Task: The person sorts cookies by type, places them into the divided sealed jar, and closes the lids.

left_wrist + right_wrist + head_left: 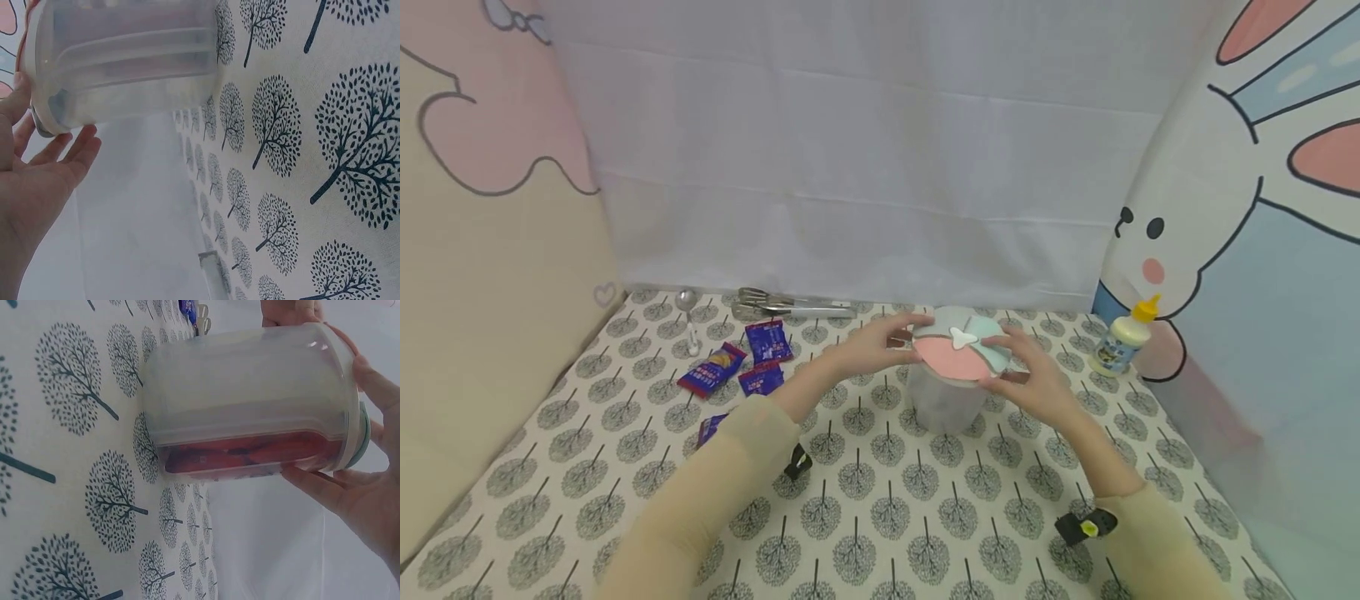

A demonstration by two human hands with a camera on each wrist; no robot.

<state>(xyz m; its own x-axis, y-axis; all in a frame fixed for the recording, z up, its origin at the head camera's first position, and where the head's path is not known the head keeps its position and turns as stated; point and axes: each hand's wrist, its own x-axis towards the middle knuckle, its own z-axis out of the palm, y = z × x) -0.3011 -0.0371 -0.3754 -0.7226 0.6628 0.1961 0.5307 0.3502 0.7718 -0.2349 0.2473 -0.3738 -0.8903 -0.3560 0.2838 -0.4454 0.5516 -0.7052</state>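
A clear plastic canister (pixel 946 406) stands upright on the tree-patterned cloth. On its top sits a round lid (pixel 951 357) in pink, grey and mint, with a white bow-shaped piece at the centre. My left hand (pixel 880 343) grips the lid's rim from the left, thumb at the near edge. From the other side my right hand (pixel 1033 375) holds the rim, fingers curved over it. In the right wrist view, something red (pixel 250 453) shows through the canister (pixel 244 387); its kind is unclear. The left wrist view shows fingertips (pixel 87 147) just under the rim.
Several blue-and-red snack packets (pixel 712 369) lie left of the canister, one partly behind the left sleeve. A spoon (pixel 687 321) and long metal utensils (pixel 797 308) lie at the back left. A yellow-tipped squeeze bottle (pixel 1122 337) stands at the right edge. Cloth walls surround the table.
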